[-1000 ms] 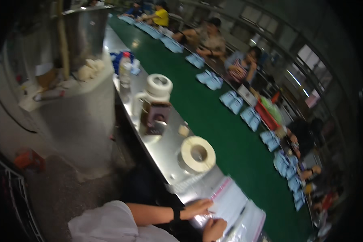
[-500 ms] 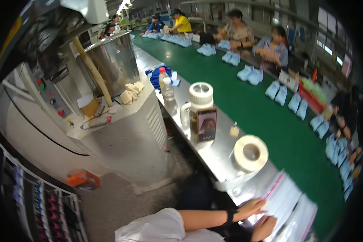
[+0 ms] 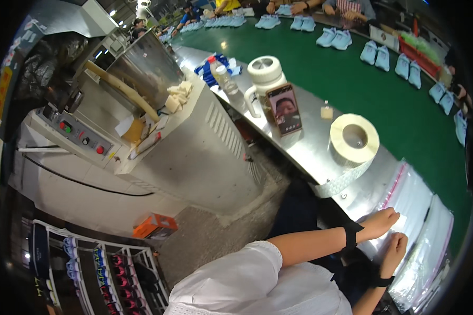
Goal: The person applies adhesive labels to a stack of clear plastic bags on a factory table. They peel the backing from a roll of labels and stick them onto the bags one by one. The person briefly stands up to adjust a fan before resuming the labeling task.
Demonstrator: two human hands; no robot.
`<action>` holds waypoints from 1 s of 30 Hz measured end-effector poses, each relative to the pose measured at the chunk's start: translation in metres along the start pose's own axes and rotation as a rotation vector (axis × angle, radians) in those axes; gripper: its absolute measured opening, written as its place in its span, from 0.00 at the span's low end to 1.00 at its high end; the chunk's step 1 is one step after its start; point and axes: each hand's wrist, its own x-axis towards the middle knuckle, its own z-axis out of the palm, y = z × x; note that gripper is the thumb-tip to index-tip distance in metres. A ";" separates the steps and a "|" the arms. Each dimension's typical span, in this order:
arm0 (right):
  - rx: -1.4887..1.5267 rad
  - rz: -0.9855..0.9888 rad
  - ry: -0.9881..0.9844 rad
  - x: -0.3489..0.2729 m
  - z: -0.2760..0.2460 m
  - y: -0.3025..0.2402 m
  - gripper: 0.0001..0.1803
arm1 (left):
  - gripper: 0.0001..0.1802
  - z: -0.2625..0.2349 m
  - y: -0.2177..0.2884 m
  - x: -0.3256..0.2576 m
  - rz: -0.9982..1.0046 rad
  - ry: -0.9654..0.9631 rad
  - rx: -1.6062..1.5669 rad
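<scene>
My left hand (image 3: 381, 223), a black band at its wrist, lies over the near edge of a stack of clear plastic zip bags (image 3: 412, 191). Its fingers are curled and pinched together. Close below it, my right hand (image 3: 395, 250) is also closed, fingertips bent toward the bags. A small whitish patch shows on the bag by the fingertips; whether either hand grips it cannot be made out. Up the bench from my hands stands a roll of cream labels (image 3: 355, 137), with a strip of backing (image 3: 341, 184) hanging from it.
A phone (image 3: 285, 109) leans against a white jug (image 3: 265, 73) on the metal bench, near bottles (image 3: 223, 76). Beyond runs a green conveyor (image 3: 310, 60) with pale blue shoes (image 3: 335, 38) and people opposite. Left are a machine (image 3: 194, 152), an orange box (image 3: 155, 226) and a shoe rack (image 3: 97, 247).
The view has shifted, so bench and hands sit higher in the picture and more of the rack shows. My left fingers, earlier reaching over the bags, are now curled tighter; both hands remain there.
</scene>
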 end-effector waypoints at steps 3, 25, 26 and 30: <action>0.079 0.034 0.031 0.000 0.001 -0.013 0.09 | 0.18 0.009 0.011 0.012 -0.238 -0.073 -0.373; -0.757 -0.680 -0.001 -0.047 -0.001 -0.092 0.19 | 0.37 -0.006 0.004 0.008 -0.573 -0.632 -0.904; -0.722 -0.545 -0.073 -0.049 -0.002 -0.080 0.29 | 0.37 -0.020 0.003 -0.004 -0.561 -0.544 -0.818; -0.638 -0.483 -0.088 -0.035 0.012 -0.068 0.14 | 0.23 -0.087 0.005 -0.068 -0.123 -0.485 -0.702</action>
